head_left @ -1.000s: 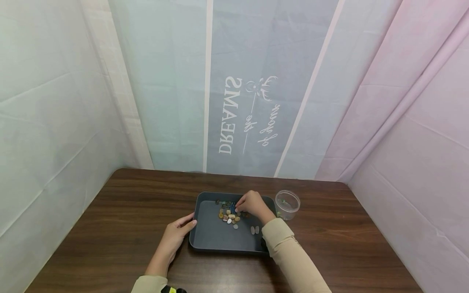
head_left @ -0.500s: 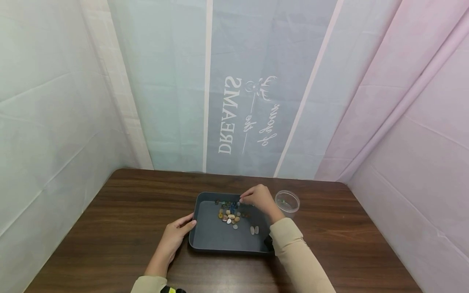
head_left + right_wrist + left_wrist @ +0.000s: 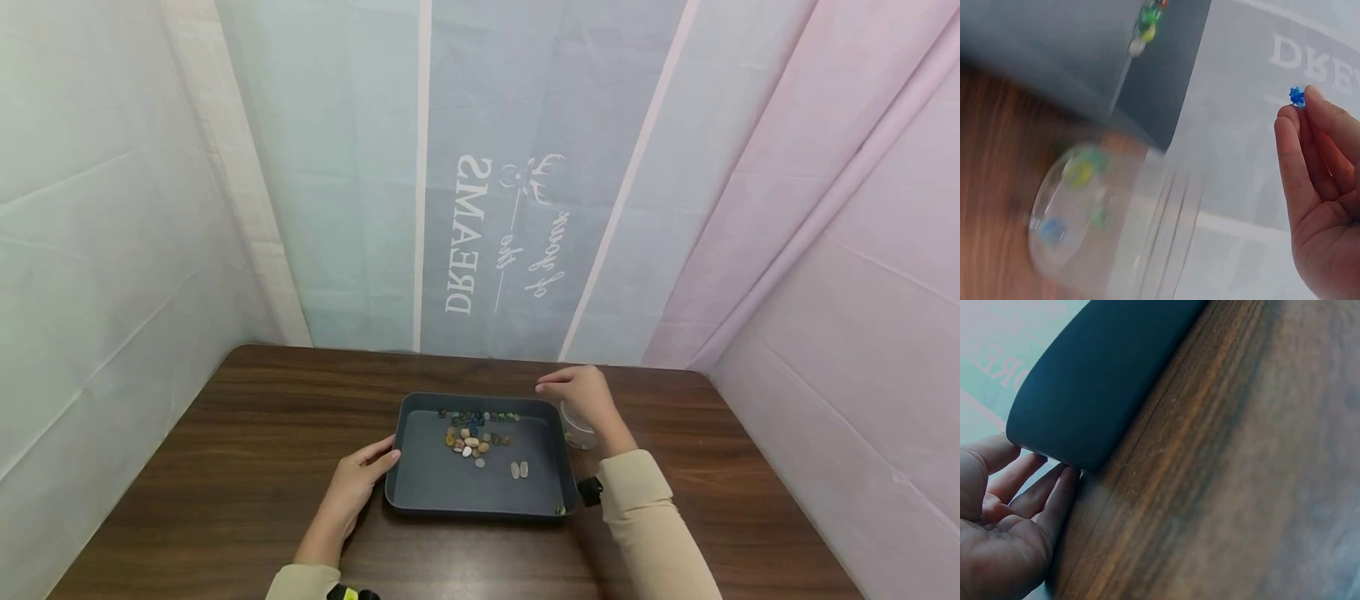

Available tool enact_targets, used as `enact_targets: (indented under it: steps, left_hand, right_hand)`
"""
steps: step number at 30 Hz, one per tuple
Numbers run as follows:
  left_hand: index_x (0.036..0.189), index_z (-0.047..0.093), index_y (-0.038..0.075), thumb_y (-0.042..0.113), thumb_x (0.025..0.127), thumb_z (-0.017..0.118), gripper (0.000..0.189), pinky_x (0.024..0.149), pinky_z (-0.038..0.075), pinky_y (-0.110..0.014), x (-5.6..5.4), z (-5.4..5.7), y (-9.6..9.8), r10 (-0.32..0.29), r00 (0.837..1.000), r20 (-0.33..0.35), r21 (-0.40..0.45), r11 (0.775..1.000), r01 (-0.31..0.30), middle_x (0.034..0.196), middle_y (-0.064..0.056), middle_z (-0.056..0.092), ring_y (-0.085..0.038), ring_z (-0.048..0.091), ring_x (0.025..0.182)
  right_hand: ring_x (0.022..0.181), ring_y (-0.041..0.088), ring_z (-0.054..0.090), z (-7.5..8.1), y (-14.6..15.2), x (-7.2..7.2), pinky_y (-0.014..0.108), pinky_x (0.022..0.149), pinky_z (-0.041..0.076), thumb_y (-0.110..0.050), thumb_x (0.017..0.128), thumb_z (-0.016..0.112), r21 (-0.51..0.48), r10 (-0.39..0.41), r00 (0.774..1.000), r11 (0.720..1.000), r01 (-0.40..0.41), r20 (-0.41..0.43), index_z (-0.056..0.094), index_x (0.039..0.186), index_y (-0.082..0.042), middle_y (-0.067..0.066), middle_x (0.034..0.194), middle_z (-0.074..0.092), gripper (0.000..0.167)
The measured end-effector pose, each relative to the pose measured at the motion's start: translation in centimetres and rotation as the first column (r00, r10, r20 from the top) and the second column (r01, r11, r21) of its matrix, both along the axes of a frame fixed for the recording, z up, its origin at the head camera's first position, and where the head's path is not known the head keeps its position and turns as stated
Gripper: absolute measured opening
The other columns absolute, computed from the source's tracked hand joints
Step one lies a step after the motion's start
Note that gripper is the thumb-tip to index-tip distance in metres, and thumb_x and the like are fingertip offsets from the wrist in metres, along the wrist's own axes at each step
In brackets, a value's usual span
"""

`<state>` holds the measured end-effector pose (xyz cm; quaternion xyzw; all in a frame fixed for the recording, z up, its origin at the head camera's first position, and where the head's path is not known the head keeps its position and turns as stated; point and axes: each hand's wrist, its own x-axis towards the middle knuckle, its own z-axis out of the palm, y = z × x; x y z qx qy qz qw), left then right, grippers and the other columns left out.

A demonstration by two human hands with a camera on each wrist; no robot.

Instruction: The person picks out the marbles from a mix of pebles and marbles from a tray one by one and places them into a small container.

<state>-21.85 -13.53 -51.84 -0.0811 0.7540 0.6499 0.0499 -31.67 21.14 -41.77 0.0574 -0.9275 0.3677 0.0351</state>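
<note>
In the right wrist view a small blue, part-clear marble (image 3: 1297, 96) is pinched between the thumb and fingertips of my right hand (image 3: 588, 398). That hand is raised beside and partly over a clear plastic jar (image 3: 1116, 225), which it partly hides in the head view. A few blurred green, yellow and blue marbles lie in the jar. My left hand (image 3: 357, 483) holds the left edge of a dark grey tray (image 3: 450, 492), thumb at the rim and fingers against the outer wall. In the tray are marbles (image 3: 476, 422) and pebbles (image 3: 472, 442) in a cluster.
Two pale oval stones (image 3: 519, 470) lie apart in the tray's right half. One greenish marble (image 3: 560, 510) sits in its near right corner. Tray and jar stand on a brown wooden table (image 3: 300, 417); a printed curtain (image 3: 360, 208) hangs behind it.
My right hand has picked up a marble from the cluster and moved up and right, out of the tray to the jar. My left hand has stayed at the tray's left edge.
</note>
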Motion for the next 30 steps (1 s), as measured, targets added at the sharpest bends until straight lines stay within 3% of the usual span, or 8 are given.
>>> enact_targets:
  steps: [9, 12, 17, 30]
  left_hand:
    - [0.143, 0.055, 0.01, 0.034, 0.098, 0.063, 0.051, 0.116, 0.033, -0.059, 0.2, 0.4, 0.0, -0.006, 1.0, 0.007, 0.003, 1.0, 0.006, 0.149, -0.018, 0.051, -0.042, 0.038, 0.143]
    - [0.143, 0.055, 0.01, 0.033, 0.098, 0.062, 0.051, 0.116, 0.033, -0.058, 0.2, 0.4, 0.0, -0.005, 1.0, 0.006, 0.004, 1.0, 0.005, 0.149, -0.018, 0.051, -0.041, 0.039, 0.143]
    - [0.142, 0.056, 0.01, 0.032, 0.098, 0.063, 0.05, 0.116, 0.033, -0.057, 0.2, 0.3, 0.0, 0.007, 1.0, 0.014, 0.012, 1.0, -0.007, 0.148, -0.017, 0.052, -0.04, 0.04, 0.143]
    - [0.143, 0.055, 0.009, 0.032, 0.098, 0.063, 0.051, 0.116, 0.033, -0.058, 0.1, 0.4, 0.1, -0.004, 1.0, 0.007, 0.007, 1.0, 0.004, 0.149, -0.019, 0.05, -0.041, 0.038, 0.143]
  right_hand:
    - [0.105, 0.03, 0.069, -0.5, 4.2, 0.6, 0.041, 0.085, 0.056, -0.03, 0.088, 0.076, 0.0, -0.111, 0.994, 0.994, 0.111, -0.015, 0.081, 0.099, -0.012, 0.012, 0.105, 0.077, 0.022]
    - [0.104, 0.028, 0.069, -0.7, 5.0, 0.8, 0.034, 0.081, 0.055, -0.029, 0.087, 0.077, -0.011, -0.141, 0.99, 0.99, 0.141, -0.003, 0.081, 0.099, -0.01, 0.012, 0.104, 0.077, 0.022]
    - [0.102, 0.025, 0.068, -1.2, 5.9, 1.0, 0.024, 0.072, 0.049, -0.026, 0.087, 0.077, -0.004, -0.169, 0.985, 0.986, 0.169, 0.018, 0.081, 0.098, -0.009, 0.013, 0.105, 0.077, 0.02]
    - [0.089, 0.018, 0.066, -1.5, 6.5, 1.1, 0.025, 0.068, 0.048, -0.026, 0.087, 0.076, 0.003, -0.197, 0.979, 0.98, 0.197, 0.042, 0.08, 0.1, -0.007, 0.015, 0.105, 0.077, 0.022]
